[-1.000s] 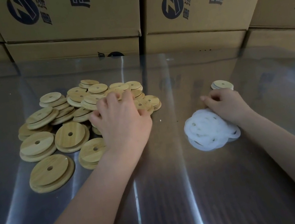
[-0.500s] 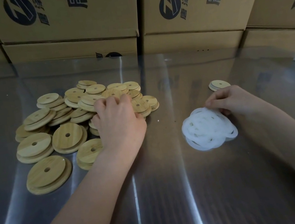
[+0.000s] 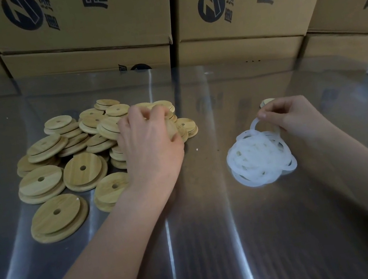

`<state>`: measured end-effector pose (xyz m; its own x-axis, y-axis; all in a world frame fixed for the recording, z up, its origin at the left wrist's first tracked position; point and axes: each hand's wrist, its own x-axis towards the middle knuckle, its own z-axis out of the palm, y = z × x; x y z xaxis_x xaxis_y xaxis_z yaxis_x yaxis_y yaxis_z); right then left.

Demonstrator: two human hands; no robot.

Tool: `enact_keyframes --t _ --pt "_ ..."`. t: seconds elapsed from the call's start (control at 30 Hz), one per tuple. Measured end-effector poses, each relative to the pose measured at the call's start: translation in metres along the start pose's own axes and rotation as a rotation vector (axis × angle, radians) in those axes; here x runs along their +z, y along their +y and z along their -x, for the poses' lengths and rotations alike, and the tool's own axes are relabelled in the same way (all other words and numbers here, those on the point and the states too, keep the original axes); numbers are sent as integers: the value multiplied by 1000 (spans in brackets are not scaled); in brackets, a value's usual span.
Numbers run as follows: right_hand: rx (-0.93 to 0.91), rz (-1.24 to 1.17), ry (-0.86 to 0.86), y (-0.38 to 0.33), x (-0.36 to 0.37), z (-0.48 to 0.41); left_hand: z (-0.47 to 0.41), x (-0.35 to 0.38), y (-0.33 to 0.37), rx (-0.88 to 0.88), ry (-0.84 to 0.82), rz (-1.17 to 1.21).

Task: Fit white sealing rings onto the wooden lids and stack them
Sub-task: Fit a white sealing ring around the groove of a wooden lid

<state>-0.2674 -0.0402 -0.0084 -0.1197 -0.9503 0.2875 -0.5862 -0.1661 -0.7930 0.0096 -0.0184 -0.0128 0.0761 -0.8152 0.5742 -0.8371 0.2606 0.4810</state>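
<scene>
Wooden lids (image 3: 79, 180) lie heaped under and to the left of my left hand (image 3: 152, 145), whose fingers curl round one lid (image 3: 173, 127) at the heap's right edge. My right hand (image 3: 294, 115) pinches a single white ring (image 3: 252, 125) between thumb and forefinger, just above the pile of rings (image 3: 259, 160) on the worktop (image 3: 207, 233). A lone lid (image 3: 267, 101) sits just beyond that hand's knuckles.

Left hand (image 3: 152, 145): lid (image 3: 173, 128); right hand (image 3: 290, 113): ring (image 3: 252, 125)
</scene>
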Motion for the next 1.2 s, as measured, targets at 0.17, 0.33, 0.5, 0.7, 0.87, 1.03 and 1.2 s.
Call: enact_keyframes --t 0.17,0.33,0.5,0.7,0.87,1.03,1.2 --pt "-35 7 53 -7 1 3 1 -2 4 37 106 186" --pt "-109 86 110 -11 5 5 6 -3 14 28 114 359" --pt "-173 141 154 -11 6 4 12 -4 23 29 2 451" --pt "-216 182 184 -12 6 4 16 -2 26 -99 -122 697" --pt "-166 55 197 -20 9 7 18 4 28 -268 -239 861" --pt "-105 -169 125 -35 14 15 20 5 32 -498 -404 1178" --pt "-50 -345 -26 -43 22 20 22 9 31 -603 -498 1281"
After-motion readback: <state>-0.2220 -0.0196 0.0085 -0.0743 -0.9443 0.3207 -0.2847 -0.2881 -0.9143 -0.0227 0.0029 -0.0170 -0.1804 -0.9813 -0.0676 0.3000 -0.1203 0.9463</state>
